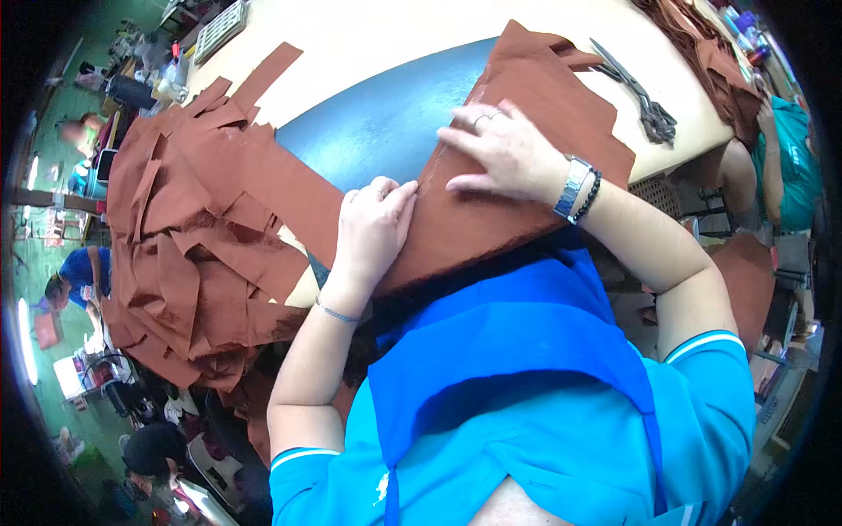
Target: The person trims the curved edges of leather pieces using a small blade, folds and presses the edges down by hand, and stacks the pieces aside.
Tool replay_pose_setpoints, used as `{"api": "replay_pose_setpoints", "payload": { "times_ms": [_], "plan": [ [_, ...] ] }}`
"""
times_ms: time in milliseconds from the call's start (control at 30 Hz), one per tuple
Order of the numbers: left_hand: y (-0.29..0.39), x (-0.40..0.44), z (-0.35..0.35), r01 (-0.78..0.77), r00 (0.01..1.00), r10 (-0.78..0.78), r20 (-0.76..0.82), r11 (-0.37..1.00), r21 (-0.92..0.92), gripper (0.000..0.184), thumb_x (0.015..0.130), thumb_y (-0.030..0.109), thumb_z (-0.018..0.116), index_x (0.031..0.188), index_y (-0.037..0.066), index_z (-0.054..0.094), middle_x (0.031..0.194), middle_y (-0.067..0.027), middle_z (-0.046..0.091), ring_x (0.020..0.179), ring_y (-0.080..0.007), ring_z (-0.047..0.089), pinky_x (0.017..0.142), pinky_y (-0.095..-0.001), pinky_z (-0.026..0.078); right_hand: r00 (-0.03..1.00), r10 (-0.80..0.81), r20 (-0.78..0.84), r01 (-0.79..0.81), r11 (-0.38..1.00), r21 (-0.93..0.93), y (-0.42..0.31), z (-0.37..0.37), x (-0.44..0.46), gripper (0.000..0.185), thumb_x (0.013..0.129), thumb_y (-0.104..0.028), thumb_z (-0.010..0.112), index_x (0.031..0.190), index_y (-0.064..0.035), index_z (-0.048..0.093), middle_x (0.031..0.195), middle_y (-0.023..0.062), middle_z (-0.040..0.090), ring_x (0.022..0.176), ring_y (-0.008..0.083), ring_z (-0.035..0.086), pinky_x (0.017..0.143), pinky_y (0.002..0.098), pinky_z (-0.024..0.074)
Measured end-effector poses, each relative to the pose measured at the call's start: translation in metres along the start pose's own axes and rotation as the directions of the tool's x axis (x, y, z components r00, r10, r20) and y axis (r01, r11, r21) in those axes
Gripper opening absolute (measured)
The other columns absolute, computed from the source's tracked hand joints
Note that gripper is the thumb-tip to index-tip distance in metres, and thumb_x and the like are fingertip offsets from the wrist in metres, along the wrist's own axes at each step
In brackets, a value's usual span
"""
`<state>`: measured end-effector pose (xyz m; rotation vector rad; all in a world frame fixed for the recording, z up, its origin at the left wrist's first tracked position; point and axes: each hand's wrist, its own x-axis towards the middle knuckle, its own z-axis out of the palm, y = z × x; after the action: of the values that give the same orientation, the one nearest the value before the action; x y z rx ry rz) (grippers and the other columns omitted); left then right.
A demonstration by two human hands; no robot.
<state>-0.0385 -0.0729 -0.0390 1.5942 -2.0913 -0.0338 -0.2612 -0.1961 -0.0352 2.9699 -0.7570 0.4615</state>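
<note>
A large reddish-brown cloth panel (553, 101) lies over a dark, shiny board (395, 105) on the pale table. With thumb and fingers together, my left hand (375, 226) pinches the panel's left edge. My right hand (509, 158) rests flat on the panel, fingers spread, holding nothing. A brown strip (289, 175) crosses the board's left end close to my left hand. Farther left, many loose brown cloth pieces (189, 237) are heaped and overlap one another. Past the panel's right side lie scissors (636, 92) with dark wrapping on their handles.
Bare pale tabletop (351, 35) shows behind the board. More brown cloth (702, 61) is stacked at the table's far right, beside a person in a teal shirt (796, 162). Several people work on the left, including one in a blue shirt (81, 273).
</note>
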Motion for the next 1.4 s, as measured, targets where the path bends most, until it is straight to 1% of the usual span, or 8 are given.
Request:
{"api": "replay_pose_setpoints", "payload": {
  "times_ms": [33, 100, 267, 367, 500, 600, 1167, 1400],
  "plan": [
    [-0.001, 0.001, -0.002, 0.012, 1.000, -0.012, 0.023, 1.000, -0.019, 0.015, 0.087, 0.012, 0.068, 0.101, 0.007, 0.072, 0.088, -0.0084, 0.065, 0.081, -0.0259, 0.064, 0.078, -0.0359, 0.048, 0.993, -0.104, -0.055, 0.114, 0.967, 0.226, -0.005, 0.006, 0.004, 0.060, 0.086, -0.055, 0.063, 0.125, -0.0087, 0.060, 0.125, 0.0160, 0.057, 0.118, 0.0317, 0.056, 0.094, 0.0459, 0.0464],
    [-0.005, 0.002, -0.007, 0.050, 0.997, -0.046, 0.058, 0.997, -0.061, 0.016, 0.087, 0.014, 0.068, 0.101, 0.007, 0.072, 0.088, -0.0081, 0.066, 0.084, -0.0261, 0.064, 0.083, -0.0366, 0.046, 0.983, -0.183, 0.005, 0.172, 0.930, 0.326, -0.028, 0.006, 0.004, 0.058, 0.086, -0.049, 0.067, 0.125, -0.0074, 0.060, 0.123, 0.0142, 0.058, 0.115, 0.0293, 0.056, 0.092, 0.0404, 0.0475],
    [-0.007, 0.001, -0.035, 0.333, 0.882, -0.328, 0.340, 0.942, 0.044, 0.015, 0.090, 0.021, 0.066, 0.100, 0.013, 0.074, 0.088, -0.0036, 0.067, 0.093, -0.0235, 0.065, 0.112, -0.0666, 0.023, 0.986, -0.163, 0.021, 0.150, 0.943, 0.296, -0.035, 0.006, 0.002, 0.061, 0.087, -0.050, 0.066, 0.131, -0.0095, 0.058, 0.127, 0.0138, 0.055, 0.119, 0.0314, 0.052, 0.096, 0.0430, 0.0461],
    [-0.016, -0.006, -0.033, 0.192, 0.940, -0.197, 0.280, 0.980, 0.043, 0.014, 0.090, 0.021, 0.066, 0.100, 0.015, 0.075, 0.090, -0.0010, 0.067, 0.095, -0.0221, 0.065, 0.112, -0.0662, 0.023, 0.984, -0.167, 0.068, 0.144, 0.956, 0.257, -0.041, -0.001, 0.003, 0.062, 0.087, -0.054, 0.064, 0.134, -0.0143, 0.058, 0.130, 0.0172, 0.053, 0.121, 0.0352, 0.051, 0.099, 0.0461, 0.0447],
    [-0.025, -0.014, -0.031, -0.123, 0.969, 0.054, 0.242, 0.953, 0.278, 0.015, 0.090, 0.019, 0.065, 0.101, 0.021, 0.075, 0.095, 0.0044, 0.066, 0.096, -0.0156, 0.064, 0.114, -0.0636, 0.025, 0.979, -0.159, 0.131, 0.121, 0.958, 0.261, -0.045, -0.003, 0.004, 0.064, 0.086, -0.058, 0.063, 0.137, -0.0189, 0.057, 0.131, 0.0220, 0.051, 0.122, 0.0400, 0.049, 0.101, 0.0491, 0.0433],
    [-0.033, -0.020, -0.030, -0.209, 0.967, 0.149, 0.206, 0.927, 0.310, 0.020, 0.086, 0.017, 0.065, 0.103, 0.022, 0.075, 0.095, 0.0054, 0.066, 0.096, -0.0141, 0.062, 0.114, -0.0620, 0.027, 0.971, -0.173, 0.166, 0.124, 0.956, 0.267, -0.047, -0.006, 0.007, 0.067, 0.085, -0.060, 0.063, 0.138, -0.0195, 0.056, 0.131, 0.0246, 0.050, 0.122, 0.0426, 0.049, 0.100, 0.0498, 0.0436],
    [-0.058, -0.029, -0.052, -0.097, 0.983, 0.050, 0.175, 0.958, 0.269, 0.024, 0.082, 0.008, 0.067, 0.100, 0.023, 0.073, 0.095, 0.0064, 0.066, 0.091, -0.0144, 0.064, 0.112, -0.0625, 0.031, 0.926, -0.184, 0.330, 0.103, 0.963, 0.248, -0.054, -0.024, 0.028, 0.077, 0.077, -0.068, 0.067, 0.139, -0.0251, 0.055, 0.130, 0.0294, 0.047, 0.118, 0.0498, 0.051, 0.086, 0.0524, 0.0557],
    [-0.062, -0.034, -0.050, -0.159, 0.983, 0.113, 0.144, 0.918, 0.363, 0.018, 0.085, 0.015, 0.065, 0.096, 0.025, 0.075, 0.093, 0.0083, 0.066, 0.088, -0.0099, 0.065, 0.112, -0.0662, 0.028, 0.920, -0.231, 0.317, 0.158, 0.958, 0.239, -0.057, -0.024, 0.037, 0.080, 0.075, -0.067, 0.069, 0.141, -0.0268, 0.053, 0.118, 0.0288, 0.050, 0.103, 0.0436, 0.057, 0.081, 0.0477, 0.0557]
  ]
}}
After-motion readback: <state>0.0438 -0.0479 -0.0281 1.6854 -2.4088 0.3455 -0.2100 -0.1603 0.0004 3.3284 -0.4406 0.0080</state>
